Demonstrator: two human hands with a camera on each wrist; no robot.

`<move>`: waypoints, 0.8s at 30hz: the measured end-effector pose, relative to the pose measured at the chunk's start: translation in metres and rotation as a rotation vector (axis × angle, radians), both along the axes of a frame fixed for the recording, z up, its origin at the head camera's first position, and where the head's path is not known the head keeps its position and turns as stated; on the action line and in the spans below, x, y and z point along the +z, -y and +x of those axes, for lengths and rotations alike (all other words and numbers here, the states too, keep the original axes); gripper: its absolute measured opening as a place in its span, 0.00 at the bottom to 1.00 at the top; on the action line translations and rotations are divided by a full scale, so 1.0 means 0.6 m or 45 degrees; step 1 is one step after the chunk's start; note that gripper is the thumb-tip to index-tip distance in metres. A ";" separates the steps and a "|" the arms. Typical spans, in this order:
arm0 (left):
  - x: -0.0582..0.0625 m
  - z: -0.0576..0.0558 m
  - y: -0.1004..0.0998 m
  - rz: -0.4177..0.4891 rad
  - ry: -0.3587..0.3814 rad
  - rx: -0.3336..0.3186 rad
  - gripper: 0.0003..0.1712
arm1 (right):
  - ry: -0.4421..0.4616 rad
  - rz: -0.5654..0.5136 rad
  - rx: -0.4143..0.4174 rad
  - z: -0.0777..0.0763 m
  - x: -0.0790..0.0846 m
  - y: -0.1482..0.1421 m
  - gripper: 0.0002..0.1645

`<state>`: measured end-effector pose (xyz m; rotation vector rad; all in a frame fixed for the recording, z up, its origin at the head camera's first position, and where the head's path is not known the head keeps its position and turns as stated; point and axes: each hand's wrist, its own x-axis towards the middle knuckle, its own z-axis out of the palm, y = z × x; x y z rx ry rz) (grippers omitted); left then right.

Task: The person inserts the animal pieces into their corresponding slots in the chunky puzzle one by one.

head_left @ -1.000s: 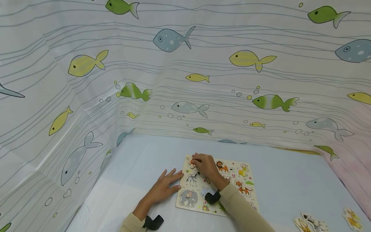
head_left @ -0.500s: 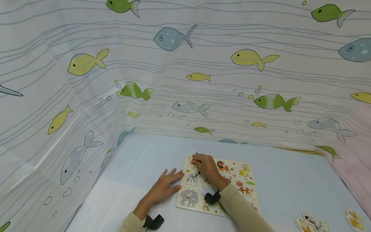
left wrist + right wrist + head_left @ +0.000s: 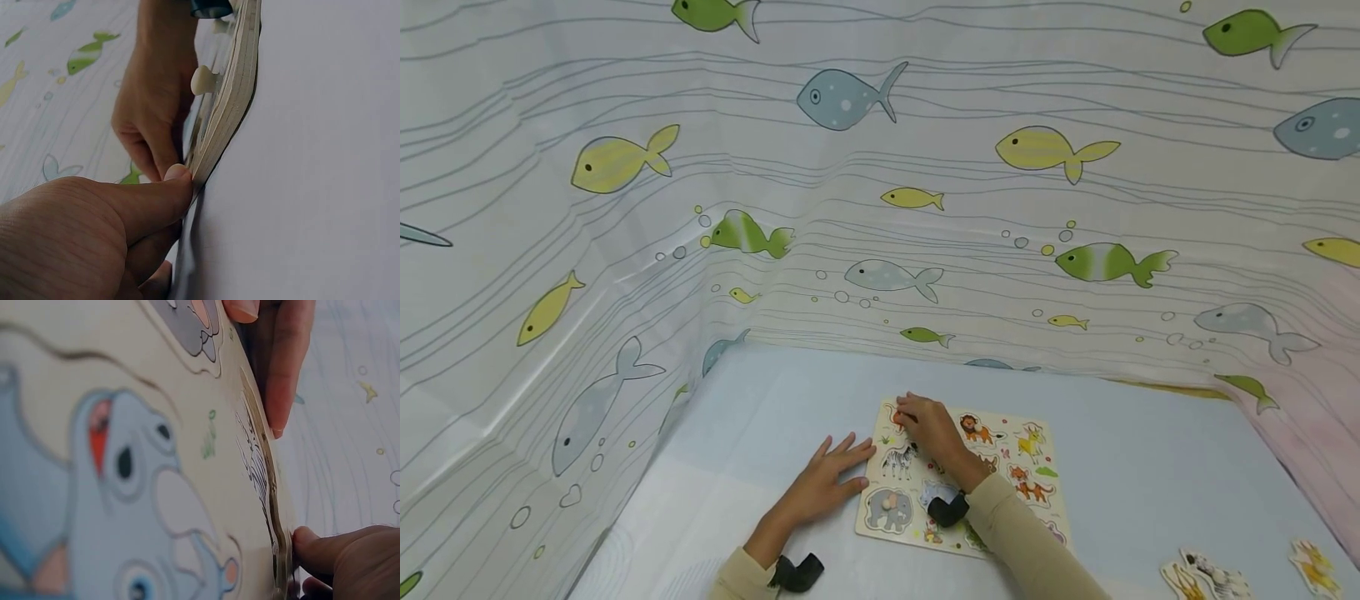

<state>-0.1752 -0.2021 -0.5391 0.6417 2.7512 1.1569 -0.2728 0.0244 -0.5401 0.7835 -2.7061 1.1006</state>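
Note:
The wooden animal puzzle board (image 3: 920, 540) lies flat before me in the head view. My left hand (image 3: 826, 483) has its fingers spread at the board's left edge, and its thumb (image 3: 178, 172) touches that edge in the left wrist view. My right hand (image 3: 931, 425) bends over the top left corner, fingertips pinching an orange animal puzzle piece (image 3: 896, 419) mostly hidden beneath them. Below it is the zebra recess (image 3: 898, 462), its cut rim showing in the right wrist view. An elephant piece (image 3: 889, 510) with a knob sits at the board's lower left.
Loose puzzle pieces lie at the lower right: a zebra (image 3: 1213, 573), a yellow giraffe-like one (image 3: 1183, 582) and an orange-yellow one (image 3: 1313, 568). A fish-printed curtain (image 3: 820, 225) hangs behind and to the left. My right sleeve (image 3: 1026, 533) covers part of the board.
Both hands stay nearly still at the board, the right over the top left corner and the left at the edge. The view shifts only slightly.

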 end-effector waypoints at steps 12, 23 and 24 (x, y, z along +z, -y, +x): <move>-0.001 -0.002 -0.001 0.005 0.000 0.010 0.31 | 0.128 -0.014 0.016 0.002 0.019 0.001 0.25; -0.002 -0.002 0.000 -0.001 0.033 0.026 0.31 | 0.098 -0.082 -0.008 0.029 0.082 -0.047 0.21; -0.002 -0.002 0.000 0.003 0.021 0.021 0.31 | 0.096 -0.077 -0.015 0.032 0.086 -0.056 0.21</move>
